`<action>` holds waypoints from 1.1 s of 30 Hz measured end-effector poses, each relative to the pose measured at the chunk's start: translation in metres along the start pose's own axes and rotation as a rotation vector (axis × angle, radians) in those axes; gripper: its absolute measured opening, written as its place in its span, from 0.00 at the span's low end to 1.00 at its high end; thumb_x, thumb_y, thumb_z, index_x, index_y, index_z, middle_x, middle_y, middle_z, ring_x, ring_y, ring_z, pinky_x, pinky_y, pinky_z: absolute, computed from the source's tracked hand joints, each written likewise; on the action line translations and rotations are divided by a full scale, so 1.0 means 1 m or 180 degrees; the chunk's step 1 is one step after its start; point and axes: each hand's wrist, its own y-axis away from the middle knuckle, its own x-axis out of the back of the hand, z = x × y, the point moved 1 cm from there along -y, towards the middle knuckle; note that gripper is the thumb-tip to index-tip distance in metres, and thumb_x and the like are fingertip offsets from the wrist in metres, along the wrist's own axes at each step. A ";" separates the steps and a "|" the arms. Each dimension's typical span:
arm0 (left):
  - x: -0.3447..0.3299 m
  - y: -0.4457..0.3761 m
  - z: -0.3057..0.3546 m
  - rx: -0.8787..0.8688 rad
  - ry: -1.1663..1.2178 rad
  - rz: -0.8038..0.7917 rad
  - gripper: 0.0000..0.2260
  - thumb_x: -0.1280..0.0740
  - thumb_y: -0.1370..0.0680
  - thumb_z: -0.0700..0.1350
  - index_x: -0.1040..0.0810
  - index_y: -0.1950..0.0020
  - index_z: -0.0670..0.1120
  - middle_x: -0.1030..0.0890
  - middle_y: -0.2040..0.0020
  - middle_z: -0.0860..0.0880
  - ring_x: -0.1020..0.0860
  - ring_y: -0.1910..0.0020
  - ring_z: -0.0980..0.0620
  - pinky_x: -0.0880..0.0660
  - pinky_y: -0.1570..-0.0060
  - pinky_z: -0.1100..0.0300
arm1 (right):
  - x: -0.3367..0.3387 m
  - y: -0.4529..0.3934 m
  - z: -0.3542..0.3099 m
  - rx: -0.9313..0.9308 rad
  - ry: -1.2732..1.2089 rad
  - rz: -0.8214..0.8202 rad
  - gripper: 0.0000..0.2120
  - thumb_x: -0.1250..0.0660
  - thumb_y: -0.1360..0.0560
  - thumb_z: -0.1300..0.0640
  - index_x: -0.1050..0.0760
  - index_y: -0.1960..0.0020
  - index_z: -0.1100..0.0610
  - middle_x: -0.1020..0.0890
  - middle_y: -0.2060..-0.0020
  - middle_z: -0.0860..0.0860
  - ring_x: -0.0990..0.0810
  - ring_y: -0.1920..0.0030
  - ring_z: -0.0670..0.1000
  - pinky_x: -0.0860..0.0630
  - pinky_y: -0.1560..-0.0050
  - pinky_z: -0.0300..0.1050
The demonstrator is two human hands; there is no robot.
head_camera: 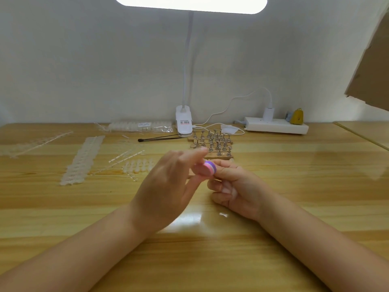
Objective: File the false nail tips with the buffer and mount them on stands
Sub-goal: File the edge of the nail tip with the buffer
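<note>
At frame centre, the right hand (233, 186) pinches the pink-and-purple buffer (207, 167) against the left hand (168, 182).

Left fingers look loosely extended toward the buffer; whether they pinch a nail tip I cannot tell. Short, light strokes would likely serve best. Spare nail tips (137, 165) lie left of centre, stands (212, 142) just above the hands.

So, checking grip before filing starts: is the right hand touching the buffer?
Touching. The head view shows the right hand pinching the buffer at its right edge.
</note>
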 end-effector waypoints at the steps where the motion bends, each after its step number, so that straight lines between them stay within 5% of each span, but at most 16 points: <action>1: -0.001 0.000 0.001 -0.0074 -0.0080 -0.0081 0.19 0.33 0.23 0.42 0.34 0.35 0.44 0.19 0.52 0.47 0.25 0.53 0.52 0.33 0.45 0.68 | 0.000 0.000 0.000 -0.0023 0.0030 -0.0017 0.02 0.35 0.29 0.61 0.23 0.56 0.57 0.26 0.69 0.48 0.33 0.74 0.43 0.42 0.79 0.32; 5: 0.005 0.000 -0.007 0.0182 -0.0326 -0.0077 0.23 0.29 0.26 0.38 0.35 0.34 0.44 0.19 0.54 0.47 0.25 0.55 0.52 0.31 0.48 0.64 | 0.000 -0.001 -0.001 -0.0090 -0.0002 0.0015 0.05 0.33 0.31 0.57 0.21 0.65 0.55 0.30 0.71 0.48 0.34 0.74 0.43 0.43 0.79 0.32; 11: 0.001 -0.003 0.006 -0.0393 -0.0063 -0.0187 0.21 0.32 0.24 0.40 0.35 0.34 0.43 0.18 0.51 0.50 0.23 0.53 0.51 0.30 0.43 0.64 | -0.001 -0.001 -0.001 -0.0052 0.0236 -0.0252 0.05 0.32 0.32 0.61 0.20 0.64 0.53 0.29 0.71 0.47 0.33 0.74 0.42 0.40 0.78 0.33; 15: 0.009 -0.003 -0.005 -0.0008 -0.0275 -0.0092 0.21 0.32 0.25 0.38 0.35 0.35 0.43 0.18 0.54 0.46 0.23 0.55 0.50 0.27 0.48 0.59 | 0.001 -0.001 0.000 -0.0134 0.0099 -0.0224 0.03 0.35 0.30 0.57 0.24 0.62 0.55 0.31 0.70 0.48 0.33 0.74 0.43 0.43 0.78 0.33; 21: 0.003 -0.004 0.008 -0.0692 -0.0175 -0.0208 0.19 0.32 0.23 0.39 0.34 0.35 0.43 0.18 0.50 0.49 0.22 0.51 0.50 0.26 0.46 0.58 | 0.000 -0.001 -0.001 -0.0145 0.0251 -0.0415 0.07 0.34 0.30 0.62 0.22 0.65 0.54 0.29 0.72 0.48 0.32 0.74 0.43 0.42 0.77 0.33; 26: 0.015 -0.005 -0.009 -0.0316 -0.0439 -0.0193 0.18 0.34 0.23 0.39 0.35 0.35 0.42 0.18 0.54 0.46 0.19 0.57 0.45 0.24 0.53 0.49 | 0.000 -0.002 0.001 -0.0249 0.0095 -0.0312 0.06 0.37 0.29 0.57 0.25 0.64 0.56 0.31 0.71 0.48 0.32 0.73 0.44 0.41 0.79 0.32; 30: 0.004 -0.004 0.005 -0.0954 -0.0223 -0.0279 0.19 0.33 0.22 0.39 0.35 0.34 0.43 0.21 0.47 0.50 0.21 0.53 0.49 0.24 0.49 0.54 | -0.002 0.000 -0.001 -0.0216 0.0304 -0.0428 0.08 0.36 0.30 0.62 0.23 0.67 0.55 0.30 0.72 0.48 0.32 0.74 0.44 0.40 0.78 0.33; 33: 0.008 -0.005 -0.003 -0.0747 -0.0371 -0.0286 0.20 0.32 0.23 0.38 0.34 0.34 0.42 0.19 0.49 0.49 0.21 0.55 0.49 0.24 0.51 0.53 | -0.002 0.000 -0.001 -0.0272 0.0258 -0.0376 0.09 0.35 0.28 0.60 0.23 0.66 0.54 0.33 0.72 0.48 0.33 0.73 0.44 0.41 0.78 0.33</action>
